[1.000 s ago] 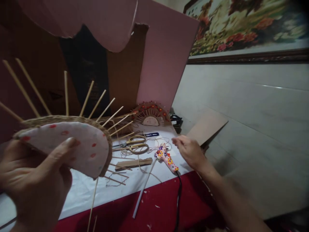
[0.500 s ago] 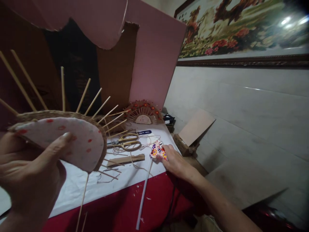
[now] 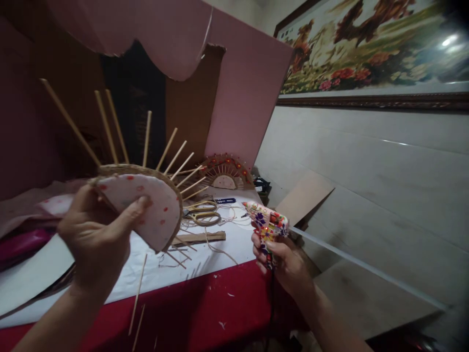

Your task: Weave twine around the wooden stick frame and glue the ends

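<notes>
My left hand (image 3: pixel 95 239) is closed on a half-round woven piece (image 3: pixel 156 208) with a pink spotted fabric face, a rope rim and several thin wooden sticks fanning up from it. It is held up above the table. My right hand (image 3: pixel 282 259) grips a flower-patterned glue gun (image 3: pixel 266 222), lifted off the table, nozzle pointing left toward the woven piece. A long clear glue stick (image 3: pixel 366 269) juts out behind the gun to the right. The gun's black cord hangs down below my hand.
On the white sheet (image 3: pixel 205 259) over the red tablecloth (image 3: pixel 205 313) lie gold scissors (image 3: pixel 203 212), a cardboard strip (image 3: pixel 200 238), loose string and sticks. A finished fan-shaped woven piece (image 3: pixel 225 173) leans against pink board (image 3: pixel 245 98). A cardboard box (image 3: pixel 304 195) sits beside the wall.
My right hand took hold of the glue gun and lifted it off the table. My left hand brought the woven piece closer to the middle.
</notes>
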The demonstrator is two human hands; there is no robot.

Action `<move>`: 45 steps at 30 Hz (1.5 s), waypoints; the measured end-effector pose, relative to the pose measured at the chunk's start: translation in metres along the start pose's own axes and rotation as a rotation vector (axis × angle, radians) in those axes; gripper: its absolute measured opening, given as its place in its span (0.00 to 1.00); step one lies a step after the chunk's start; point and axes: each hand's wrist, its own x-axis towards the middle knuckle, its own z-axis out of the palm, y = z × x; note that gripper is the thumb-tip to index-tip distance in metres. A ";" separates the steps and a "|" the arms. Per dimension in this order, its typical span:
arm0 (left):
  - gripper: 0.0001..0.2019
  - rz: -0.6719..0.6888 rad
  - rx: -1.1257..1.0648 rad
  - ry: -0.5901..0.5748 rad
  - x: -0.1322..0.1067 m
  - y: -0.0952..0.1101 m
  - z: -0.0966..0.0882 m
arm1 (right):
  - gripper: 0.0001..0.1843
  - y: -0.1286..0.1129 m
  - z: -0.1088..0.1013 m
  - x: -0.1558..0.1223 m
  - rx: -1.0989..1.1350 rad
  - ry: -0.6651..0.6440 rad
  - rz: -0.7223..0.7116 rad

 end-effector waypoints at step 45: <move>0.15 -0.067 -0.058 -0.369 -0.032 0.025 -0.009 | 0.16 -0.027 0.094 0.041 -0.433 -0.351 -0.093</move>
